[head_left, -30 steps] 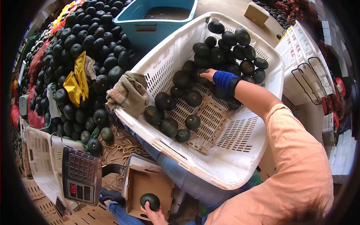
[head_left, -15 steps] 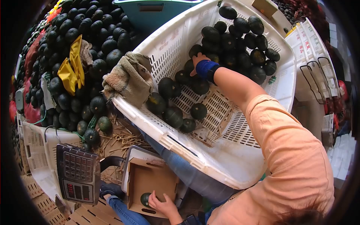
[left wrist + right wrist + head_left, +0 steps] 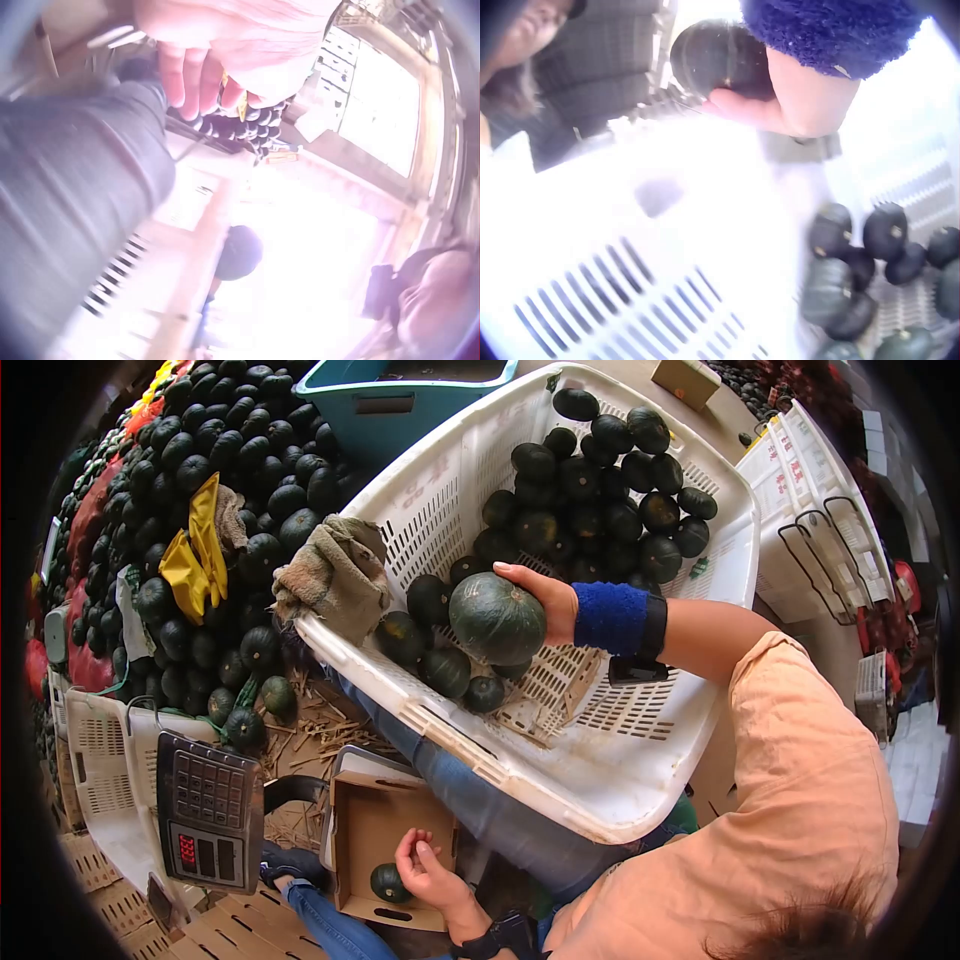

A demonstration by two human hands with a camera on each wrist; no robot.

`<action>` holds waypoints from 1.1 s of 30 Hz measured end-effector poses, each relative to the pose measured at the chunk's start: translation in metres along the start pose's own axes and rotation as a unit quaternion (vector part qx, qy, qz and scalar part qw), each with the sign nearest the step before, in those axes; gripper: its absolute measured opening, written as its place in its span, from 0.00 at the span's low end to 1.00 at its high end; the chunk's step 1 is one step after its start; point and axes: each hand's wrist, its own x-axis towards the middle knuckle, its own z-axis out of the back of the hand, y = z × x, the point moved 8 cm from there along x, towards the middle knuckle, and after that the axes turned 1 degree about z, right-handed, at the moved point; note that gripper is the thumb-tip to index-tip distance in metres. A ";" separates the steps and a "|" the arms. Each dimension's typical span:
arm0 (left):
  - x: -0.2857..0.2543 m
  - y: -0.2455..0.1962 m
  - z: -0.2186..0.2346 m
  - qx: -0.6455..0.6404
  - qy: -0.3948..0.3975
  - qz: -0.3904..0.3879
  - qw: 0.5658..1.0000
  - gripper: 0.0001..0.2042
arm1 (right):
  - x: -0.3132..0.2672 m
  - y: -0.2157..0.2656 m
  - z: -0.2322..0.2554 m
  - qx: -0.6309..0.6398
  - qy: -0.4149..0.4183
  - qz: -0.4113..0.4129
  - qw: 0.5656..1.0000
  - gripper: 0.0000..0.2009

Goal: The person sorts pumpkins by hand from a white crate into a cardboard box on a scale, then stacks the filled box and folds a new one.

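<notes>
My right hand (image 3: 548, 603), with a blue wristband, grips a large dark green squash (image 3: 497, 618) above the white crate (image 3: 610, 815). In the right wrist view the squash (image 3: 724, 60) rests against the fingers and thumb of the hand (image 3: 795, 97). Many smaller dark squashes (image 3: 580, 478) lie in the crate, mostly at its far end. My left hand (image 3: 432, 872) is held over a cardboard box (image 3: 375, 828), fingers loosely bent and holding nothing. Just beside it, a small squash (image 3: 390, 882) sits in the box. The left wrist view shows the hand (image 3: 232, 45) washed out by glare.
A scale display (image 3: 208, 812) stands left of the box. Heaped squashes (image 3: 190, 470) with yellow gloves (image 3: 196, 560) fill the upper left. A rag (image 3: 335, 572) hangs on the crate's corner. Behind are a blue tub (image 3: 400, 405) and, at right, white crates (image 3: 815, 520).
My right hand has come out of the pile toward the crate's near left, now with a large squash in it. My left hand has let go of the small squash and lifted off it.
</notes>
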 end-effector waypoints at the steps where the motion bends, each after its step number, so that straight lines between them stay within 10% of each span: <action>1: -0.004 -0.028 -0.008 -0.104 0.045 0.005 0.994 0.16 | -0.004 -0.003 -0.034 0.030 0.036 0.011 0.999 0.24; 5: -0.039 -0.118 -0.069 -0.401 0.282 0.004 0.872 0.42 | -0.031 -0.002 -0.142 -0.351 0.151 0.141 0.913 0.21; 8: -0.042 -0.102 -0.065 -0.563 0.368 0.058 0.738 0.39 | 0.021 0.026 -0.049 -0.402 -0.096 0.207 0.887 0.17; 11: -0.022 -0.057 -0.028 -0.521 0.195 0.116 0.823 0.33 | 0.071 -0.004 0.047 -0.652 -0.181 0.013 0.736 0.23; 13: -0.003 -0.010 0.000 -0.443 0.105 0.173 0.874 0.31 | 0.094 -0.056 0.068 -0.602 -0.190 -0.093 0.770 0.30; 16: 0.028 0.041 0.037 -0.184 0.064 0.141 0.971 0.26 | 0.126 -0.110 0.063 -0.591 -0.240 -0.026 0.770 0.43; 18: 0.041 0.046 0.044 0.038 0.047 0.045 0.997 0.25 | 0.115 -0.113 0.064 -0.460 -0.200 -0.040 0.864 0.41; 20: 0.047 0.037 0.035 0.281 0.048 -0.088 0.955 0.26 | 0.102 -0.117 0.074 -0.222 -0.160 -0.076 0.959 0.35; 23: 0.042 0.025 0.009 0.464 0.063 -0.188 0.863 0.27 | 0.065 -0.103 0.073 -0.002 0.008 -0.148 0.989 0.32; 30: 0.047 0.022 0.014 0.455 0.026 -0.172 0.873 0.24 | 0.003 -0.015 0.013 -0.192 -0.014 0.015 0.981 0.27; 33: 0.037 -0.013 0.013 0.007 0.080 -0.025 0.996 0.19 | -0.013 -0.004 -0.036 0.047 0.007 0.031 0.998 0.23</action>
